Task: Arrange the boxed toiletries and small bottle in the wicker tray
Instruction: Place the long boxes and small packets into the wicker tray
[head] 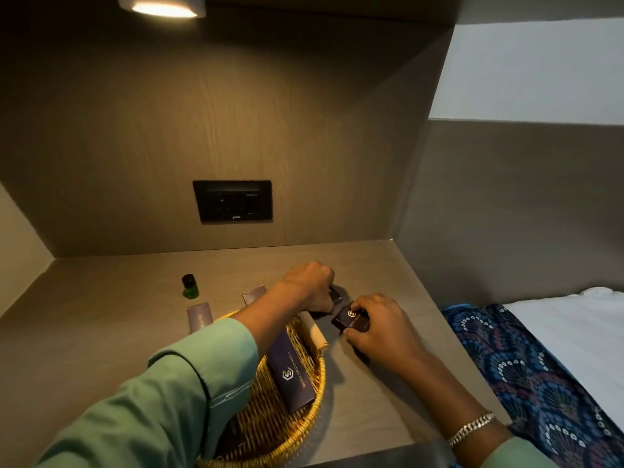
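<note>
A round wicker tray [300, 413] sits at the shelf's front, partly under my left sleeve. Inside it a long dark purple box [292, 373] leans against the right wall, beside a rolled beige item [315, 331] at the rim. My left hand [309, 285] reaches over the tray and grips a small dark box [335, 294] on the shelf beyond it. My right hand [378, 329] holds another small dark box [351, 319] with a logo, just right of the tray. A small green bottle [190, 287] stands upright at the back left. Two purple boxes [200, 315] [254, 294] lie behind the tray.
The shelf [101, 332] is a wood-lined niche with a black socket plate [233, 201] on the back wall and a lamp [163, 10] above. A side wall closes the left. To the right lie a patterned blue cloth [526, 359] and white bedding [580, 325].
</note>
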Demonstrator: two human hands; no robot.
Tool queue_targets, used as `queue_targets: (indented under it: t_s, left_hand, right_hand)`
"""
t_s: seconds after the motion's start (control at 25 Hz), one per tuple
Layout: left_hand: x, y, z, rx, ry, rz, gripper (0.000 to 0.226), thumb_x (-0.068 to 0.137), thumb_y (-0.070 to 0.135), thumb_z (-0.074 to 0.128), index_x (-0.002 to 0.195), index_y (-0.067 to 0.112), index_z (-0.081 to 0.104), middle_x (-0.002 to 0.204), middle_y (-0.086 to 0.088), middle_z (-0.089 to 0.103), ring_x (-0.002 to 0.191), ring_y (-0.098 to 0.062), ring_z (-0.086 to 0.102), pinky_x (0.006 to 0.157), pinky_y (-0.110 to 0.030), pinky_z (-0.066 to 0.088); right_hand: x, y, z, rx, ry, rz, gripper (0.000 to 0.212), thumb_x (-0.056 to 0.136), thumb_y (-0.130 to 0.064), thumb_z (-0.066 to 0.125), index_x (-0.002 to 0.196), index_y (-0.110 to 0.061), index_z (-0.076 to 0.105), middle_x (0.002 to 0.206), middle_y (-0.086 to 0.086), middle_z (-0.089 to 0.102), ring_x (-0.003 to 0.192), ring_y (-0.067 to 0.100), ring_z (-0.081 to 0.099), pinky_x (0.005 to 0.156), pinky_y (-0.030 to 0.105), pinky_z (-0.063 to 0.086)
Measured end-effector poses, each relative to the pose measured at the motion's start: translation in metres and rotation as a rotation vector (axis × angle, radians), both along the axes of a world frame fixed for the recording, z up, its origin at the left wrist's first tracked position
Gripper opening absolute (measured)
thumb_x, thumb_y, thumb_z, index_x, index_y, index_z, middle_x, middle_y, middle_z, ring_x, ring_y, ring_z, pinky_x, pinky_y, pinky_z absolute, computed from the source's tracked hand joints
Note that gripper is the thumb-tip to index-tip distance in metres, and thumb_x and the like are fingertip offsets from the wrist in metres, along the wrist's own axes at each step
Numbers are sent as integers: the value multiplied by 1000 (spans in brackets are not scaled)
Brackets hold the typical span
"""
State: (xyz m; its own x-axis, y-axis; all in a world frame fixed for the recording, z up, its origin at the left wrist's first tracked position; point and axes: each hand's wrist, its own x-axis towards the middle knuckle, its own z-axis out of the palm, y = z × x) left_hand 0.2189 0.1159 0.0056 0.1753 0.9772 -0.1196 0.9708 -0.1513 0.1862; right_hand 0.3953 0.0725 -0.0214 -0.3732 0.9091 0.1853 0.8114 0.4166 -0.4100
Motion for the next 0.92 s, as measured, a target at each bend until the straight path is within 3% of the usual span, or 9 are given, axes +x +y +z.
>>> queue_targets:
  t_s: [0.16,0.28,0.4,0.56,0.64,0.92]
  left_hand:
    - [-3,-9,18,98,-19,-45,37,73,29,73,105,14,62,104,-10,64,94,-29,59,81,-44,51]
    - [-26,-34,51,315,-220,-82,46,73,28,75,114,12,61,108,-11,65,99,-29,60,85,-42,50]
    - [-66,-87,62,407,-358,-144,48,71,26,78,114,15,61,112,-7,63,103,-23,58,86,-39,50]
    - [-107,-164,40,302,-246,-77,41,71,26,79,108,23,61,121,-1,61,116,-17,52,110,-41,32]
    - [-115,-179,32,207,-189,-79,34,72,29,78,102,23,62,121,-1,61,117,-16,50,114,-39,18]
    - [-101,-166,18,144,-114,-70,30,72,44,75,81,23,56,83,6,54,83,-13,49,113,-41,18]
  right_hand:
    - [2,-23,18,69,57,-6,40,75,-40,72,111,-26,61,104,-6,59,97,11,49,76,24,42]
    - [-1,-47,37,130,123,51,40,75,-39,74,111,-26,61,106,-8,59,97,8,48,76,16,37]
    - [-13,-84,45,93,203,158,40,74,-44,74,108,-26,62,106,-10,60,98,6,51,80,16,42]
    - [-43,-133,26,-23,234,263,46,75,-58,64,111,-30,58,111,-12,60,103,3,50,85,23,47]
    - [-60,-147,16,-30,200,292,45,77,-57,64,111,-28,57,112,-10,60,103,6,51,86,27,47]
    - [-80,-162,1,57,120,193,36,79,-51,65,101,-23,62,107,-3,60,101,14,55,80,37,46]
